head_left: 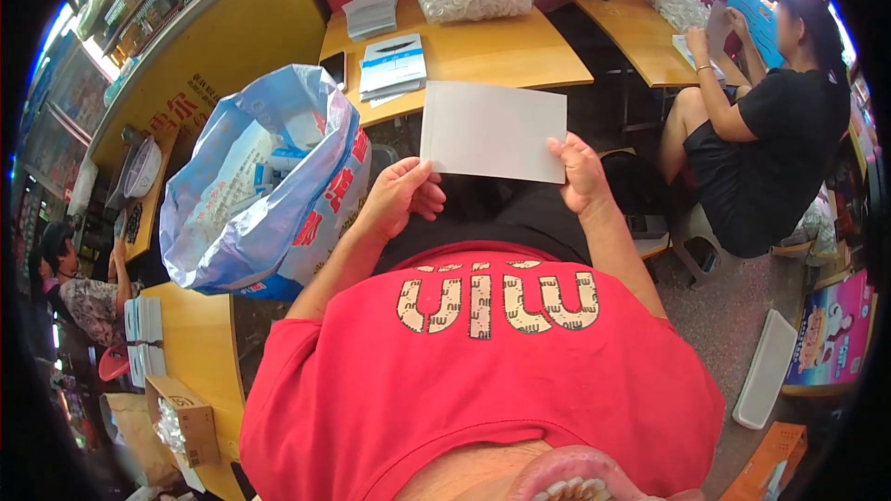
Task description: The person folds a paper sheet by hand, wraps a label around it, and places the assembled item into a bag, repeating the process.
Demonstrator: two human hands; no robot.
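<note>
One head cam here, a wide fisheye up on the wearer's head, upright and aimed steeply down and a bit forward, so close that the red shirt (483, 380) fills the lower middle while the left hand (406, 197) and right hand (583, 174) land around the center. It's wide enough to grab the yellow table (492, 51) farther off up top, a seated person (780, 139) well over to the right and another person (93, 301) out by the left rim, tho straight edges bow and the corners go black.
</note>
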